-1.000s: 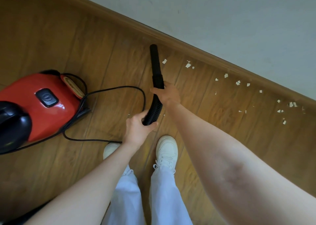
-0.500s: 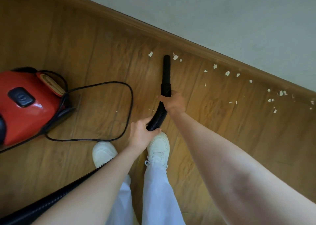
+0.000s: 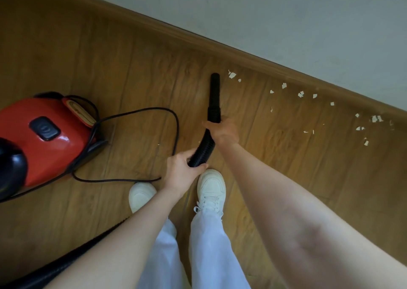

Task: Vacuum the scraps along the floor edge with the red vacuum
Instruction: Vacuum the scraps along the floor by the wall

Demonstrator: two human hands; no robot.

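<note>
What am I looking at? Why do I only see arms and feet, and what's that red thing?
The camera sits on a person's head and looks down, so you see their own arms, white shoes and the wooden floor. The red thing is a vacuum cleaner. Its black hose is held by both hands: the left hand grips the ribbed part, the right hand grips nearer the nozzle. The little white paper scraps lie along the wall's edge, waiting to be sucked up.

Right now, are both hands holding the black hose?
Yes, the left hand grips the ribbed hose low down and the right hand grips it just below the nozzle.
</note>
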